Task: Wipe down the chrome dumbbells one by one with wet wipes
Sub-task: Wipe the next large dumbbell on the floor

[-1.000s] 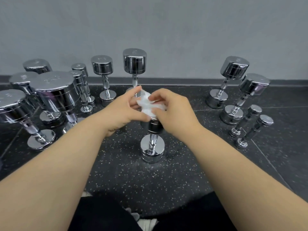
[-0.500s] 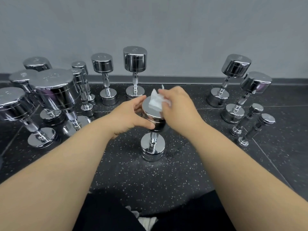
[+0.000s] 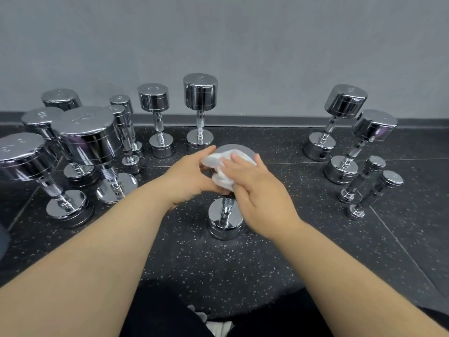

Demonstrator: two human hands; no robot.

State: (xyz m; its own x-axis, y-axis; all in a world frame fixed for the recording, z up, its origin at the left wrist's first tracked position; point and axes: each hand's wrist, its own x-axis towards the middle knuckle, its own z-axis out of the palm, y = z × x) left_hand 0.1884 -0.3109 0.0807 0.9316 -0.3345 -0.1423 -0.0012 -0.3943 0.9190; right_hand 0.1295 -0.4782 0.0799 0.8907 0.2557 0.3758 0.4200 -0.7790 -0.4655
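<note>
**plateloader:** what's nearest the camera?

**chromefan:** dark clothing [image 3: 165,312] at the bottom edge. From there two bare forearms [image 3: 97,251] reach out to the centre dumbbell [image 3: 226,223], which stands on end on the black speckled floor [image 3: 218,271].

**plateloader:** and the hands?

**chromefan:** the left hand [image 3: 192,176] is wrapped round the left side of that dumbbell's upper head, fingers curled over the rim and thumb on the near side. The right hand [image 3: 260,190] lies on the wet wipe [image 3: 222,177] with its fingers nearly straight, pressing it onto the top face and near-right side of the same head. Its thumb is hidden, so I can't say if it pinches too. The wipe is bunched up and white, one corner right by the left fingertips.

**plateloader:** rest of the set?

**chromefan:** all standing on end. There's a big cluster [image 3: 90,139] left of the centre dumbbell and a mid-size pair [image 3: 200,92] just behind it. Two chunky dumbbells [image 3: 345,103] and two little dumbbells [image 3: 375,164] stand off to its right, well apart from it. A grey wall [image 3: 218,45] is behind the lot.
</note>
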